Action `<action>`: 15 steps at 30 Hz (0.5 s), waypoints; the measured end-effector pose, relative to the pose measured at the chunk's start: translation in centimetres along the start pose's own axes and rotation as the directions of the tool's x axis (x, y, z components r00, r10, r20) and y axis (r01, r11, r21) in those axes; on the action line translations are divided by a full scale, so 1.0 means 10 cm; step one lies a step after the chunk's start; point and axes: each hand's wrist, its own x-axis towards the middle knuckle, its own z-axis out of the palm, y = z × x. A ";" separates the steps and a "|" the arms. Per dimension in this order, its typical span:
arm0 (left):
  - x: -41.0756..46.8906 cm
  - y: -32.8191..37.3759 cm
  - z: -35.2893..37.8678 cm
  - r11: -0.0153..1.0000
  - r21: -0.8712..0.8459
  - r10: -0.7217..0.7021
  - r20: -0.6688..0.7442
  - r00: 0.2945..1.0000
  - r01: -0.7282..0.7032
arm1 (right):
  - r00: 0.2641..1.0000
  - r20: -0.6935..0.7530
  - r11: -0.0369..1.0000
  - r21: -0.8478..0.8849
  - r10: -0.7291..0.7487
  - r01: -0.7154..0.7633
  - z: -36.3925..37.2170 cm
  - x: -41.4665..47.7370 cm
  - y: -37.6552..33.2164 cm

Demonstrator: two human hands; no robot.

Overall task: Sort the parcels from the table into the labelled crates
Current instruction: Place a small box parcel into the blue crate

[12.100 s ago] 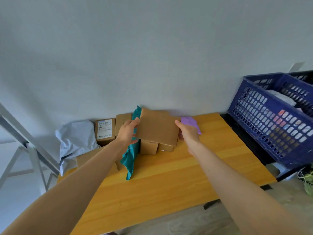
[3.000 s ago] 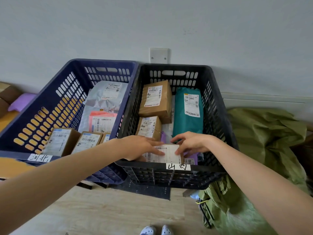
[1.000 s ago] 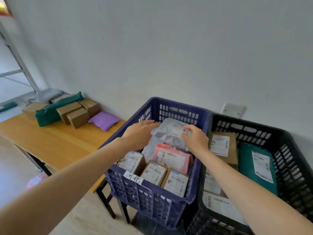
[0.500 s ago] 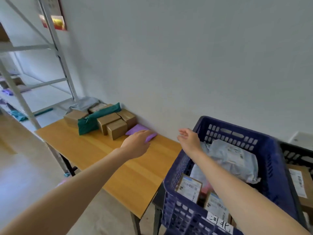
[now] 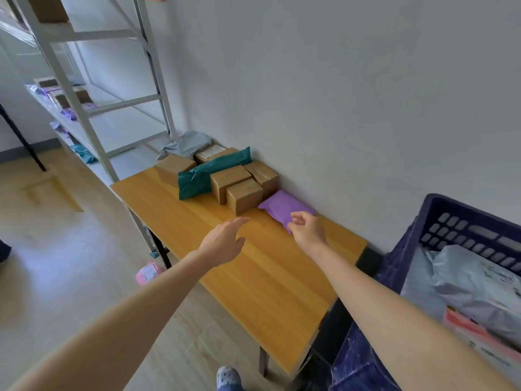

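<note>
— Where are the parcels?
— On the wooden table, left of the blue crate: cardboard boxes, a teal mailer and a purple mailer by the wall.
— The hands?
— Both empty. Left hand hovers over the table with its fingers straight; right hand, loosely curled, is at the purple mailer's near edge.

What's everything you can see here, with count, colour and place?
Table: one, yellow wood, against the wall.
Cardboard boxes: five, brown, table's far end.
Teal mailer: one, teal, among boxes.
Grey mailer: one, grey, behind boxes.
Purple mailer: one, purple, beside nearest box.
Crate: one, dark blue, right of table.
Bagged parcels: two, grey and pink, in crate.
Pink parcel: one, pink, floor beside table.
Shelving rack: one, grey, beyond table.
Left hand: one, open, over the table.
Right hand: one, open, at purple mailer.
</note>
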 end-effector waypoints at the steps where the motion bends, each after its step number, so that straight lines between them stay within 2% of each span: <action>1: 0.05 -0.10 0.01 1.000 -0.014 -0.017 0.007 1.000 0.017 | 1.000 0.010 1.000 0.005 0.009 -0.009 0.11 0.09 -0.01; 7: 0.60 -0.76 -0.03 0.994 -0.048 -0.094 0.004 0.996 0.094 | 0.996 0.070 0.998 0.022 0.052 -0.054 0.82 0.66 -0.03; 15: 1.61 -1.40 0.00 0.987 -0.069 -0.138 0.120 0.983 0.147 | 0.977 0.111 0.979 0.066 0.183 -0.191 1.57 1.40 0.05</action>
